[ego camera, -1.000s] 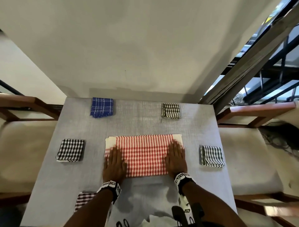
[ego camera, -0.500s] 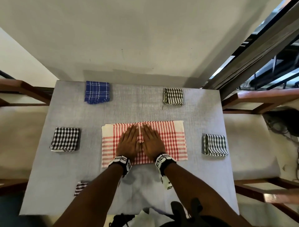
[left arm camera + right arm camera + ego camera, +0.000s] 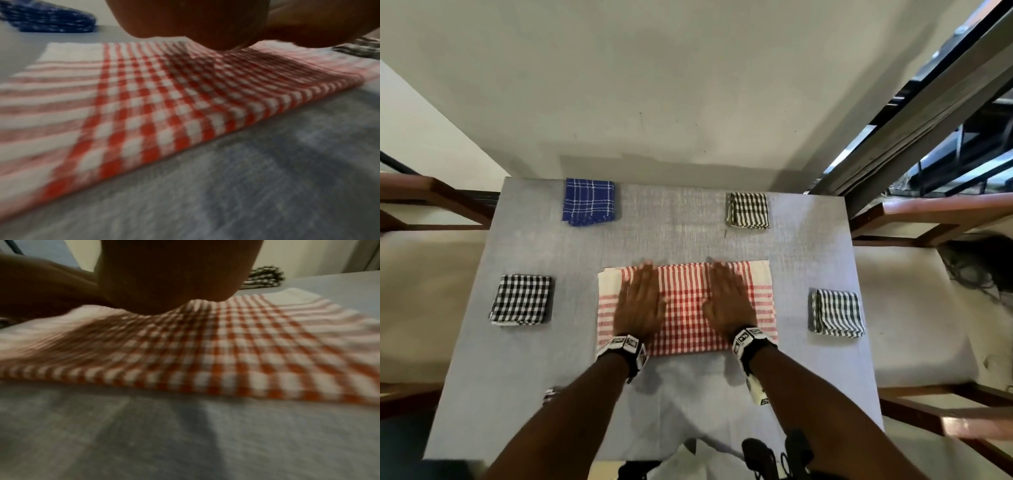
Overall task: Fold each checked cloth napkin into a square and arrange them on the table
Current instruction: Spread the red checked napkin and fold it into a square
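Note:
A red-and-white checked napkin (image 3: 686, 308) lies folded into a wide rectangle in the middle of the grey table (image 3: 654, 394). My left hand (image 3: 642, 301) presses flat on its left half and my right hand (image 3: 727, 298) presses flat on its right half, fingers straight. Both wrist views show a palm heel on the red napkin (image 3: 164, 100) (image 3: 226, 345), blurred. Folded squares lie around it: a blue napkin (image 3: 589, 201), a black-striped napkin (image 3: 749, 209), a black-checked napkin (image 3: 521, 299) and a grey-striped napkin (image 3: 837, 312).
Another small checked napkin (image 3: 550, 394) peeks out beside my left forearm at the near left. Wooden chairs with cream seats (image 3: 914, 308) stand on both sides of the table. A pale wall rises behind the table's far edge.
My hands were together at the napkin's centre half a second ago. They have slid apart over the cloth towards its left and right halves.

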{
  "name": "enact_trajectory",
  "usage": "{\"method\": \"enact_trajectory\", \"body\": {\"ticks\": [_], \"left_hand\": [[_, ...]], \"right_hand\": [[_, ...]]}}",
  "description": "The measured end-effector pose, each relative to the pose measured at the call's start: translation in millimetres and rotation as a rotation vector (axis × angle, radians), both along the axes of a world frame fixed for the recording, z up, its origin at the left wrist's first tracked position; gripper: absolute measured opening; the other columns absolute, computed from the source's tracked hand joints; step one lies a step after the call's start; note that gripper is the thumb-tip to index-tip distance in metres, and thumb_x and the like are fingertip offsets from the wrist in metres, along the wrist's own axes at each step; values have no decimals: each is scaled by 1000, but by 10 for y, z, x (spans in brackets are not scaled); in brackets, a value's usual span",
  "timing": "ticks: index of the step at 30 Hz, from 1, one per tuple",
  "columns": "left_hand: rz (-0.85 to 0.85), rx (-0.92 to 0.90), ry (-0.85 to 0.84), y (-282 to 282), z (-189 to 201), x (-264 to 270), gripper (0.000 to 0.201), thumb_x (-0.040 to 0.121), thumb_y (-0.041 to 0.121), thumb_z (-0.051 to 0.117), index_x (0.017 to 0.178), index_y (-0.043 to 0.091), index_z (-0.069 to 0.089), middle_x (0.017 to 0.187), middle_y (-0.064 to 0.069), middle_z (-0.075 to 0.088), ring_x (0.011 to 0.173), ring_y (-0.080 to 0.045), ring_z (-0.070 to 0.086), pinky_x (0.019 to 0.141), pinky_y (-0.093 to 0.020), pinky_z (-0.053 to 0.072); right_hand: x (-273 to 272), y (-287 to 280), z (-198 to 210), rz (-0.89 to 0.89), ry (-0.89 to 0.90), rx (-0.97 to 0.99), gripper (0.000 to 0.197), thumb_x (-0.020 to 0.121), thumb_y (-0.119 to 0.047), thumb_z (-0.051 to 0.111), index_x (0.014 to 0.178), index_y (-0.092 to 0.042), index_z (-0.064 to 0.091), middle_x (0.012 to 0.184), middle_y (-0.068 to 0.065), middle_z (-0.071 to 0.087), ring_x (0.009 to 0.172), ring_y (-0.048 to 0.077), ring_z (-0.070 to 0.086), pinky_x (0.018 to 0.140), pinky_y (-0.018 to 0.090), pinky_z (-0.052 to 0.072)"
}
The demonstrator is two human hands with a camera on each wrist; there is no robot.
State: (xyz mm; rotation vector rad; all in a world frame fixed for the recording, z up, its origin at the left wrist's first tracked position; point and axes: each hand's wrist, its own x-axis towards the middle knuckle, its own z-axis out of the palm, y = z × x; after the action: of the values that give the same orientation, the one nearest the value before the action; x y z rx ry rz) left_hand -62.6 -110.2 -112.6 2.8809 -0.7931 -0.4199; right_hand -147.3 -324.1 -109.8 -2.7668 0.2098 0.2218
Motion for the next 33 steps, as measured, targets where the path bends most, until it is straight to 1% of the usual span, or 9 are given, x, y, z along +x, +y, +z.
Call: {"method": "enact_trajectory", "body": {"ticks": [4, 6, 9, 12, 19, 23, 27, 30, 33], "left_hand": [[-44, -43, 82, -432, -10, -125, 62, 100, 40, 22, 154, 16, 4, 162, -4, -4, 147, -16, -12, 119, -39, -5], [10, -27, 99, -396, -63, -127, 63, 100, 43, 21, 154, 16, 3, 162, -2, -6, 148, -17, -9, 121, -42, 3], [69, -61, 120, -100, -158, -18, 69, 97, 48, 26, 155, 17, 3, 162, 0, -5, 149, -17, -5, 121, -46, 9], [335, -48, 107, 368, -171, 123, 73, 95, 56, 13, 154, 17, -6, 162, -4, -8, 149, -22, -7, 121, -48, 7], [365, 10, 97, 359, -114, 134, 82, 91, 65, 9, 153, 14, -9, 161, -9, -9, 148, -24, -10, 120, -48, 0], [246, -1, 38, 173, 109, 123, 75, 94, 61, 13, 152, 22, -13, 159, -5, -19, 147, -22, -17, 116, -44, -17], [-51, -118, 98, -370, 304, 57, 65, 100, 45, 28, 154, 23, -1, 159, 0, -16, 147, -19, -16, 121, -45, 0], [-273, -70, 161, -562, 244, -190, 63, 98, 37, 35, 154, 21, 12, 161, -2, -2, 149, -20, -4, 121, -46, 13], [-264, 8, 170, -419, 99, -492, 67, 93, 41, 38, 153, 19, 17, 159, -2, -1, 149, -24, 6, 121, -46, 9]], "right_hand": [[233, 470, -63, 76, 81, 93, 67, 98, -34, 34, 158, -14, 11, 165, 4, 6, 152, 19, -1, 122, 49, 11], [258, 471, -74, 70, 106, 87, 68, 97, -35, 34, 158, -15, 12, 165, 3, 5, 152, 18, -2, 122, 49, 10], [173, 181, -72, 68, 64, 56, 71, 99, -38, 33, 158, -16, 1, 165, 2, -6, 152, 18, -10, 124, 47, 2], [-49, -447, -116, -201, 76, 53, 70, 101, -39, 30, 157, -20, -6, 164, -1, -13, 151, 17, -14, 123, 47, -2], [-138, -696, -162, -147, 143, -52, 77, 93, -53, 13, 157, -15, -5, 163, 2, -13, 151, 20, -12, 122, 50, -3], [-361, -666, 15, -364, 33, -5, 72, 98, -43, 34, 157, -10, 8, 165, 9, 4, 152, 26, 2, 123, 47, 5], [-851, -452, 204, -588, -69, 51, 58, 88, -32, 57, 141, -13, 42, 141, 15, 47, 130, 34, 44, 104, 50, 44], [-1061, -307, 286, -788, 106, 150, 52, 88, -36, 57, 135, -17, 43, 131, 11, 48, 120, 32, 48, 94, 44, 46], [-1077, -282, 322, -890, 256, 268, 47, 90, -36, 58, 129, -14, 41, 128, 13, 49, 117, 34, 50, 93, 42, 46]]}}
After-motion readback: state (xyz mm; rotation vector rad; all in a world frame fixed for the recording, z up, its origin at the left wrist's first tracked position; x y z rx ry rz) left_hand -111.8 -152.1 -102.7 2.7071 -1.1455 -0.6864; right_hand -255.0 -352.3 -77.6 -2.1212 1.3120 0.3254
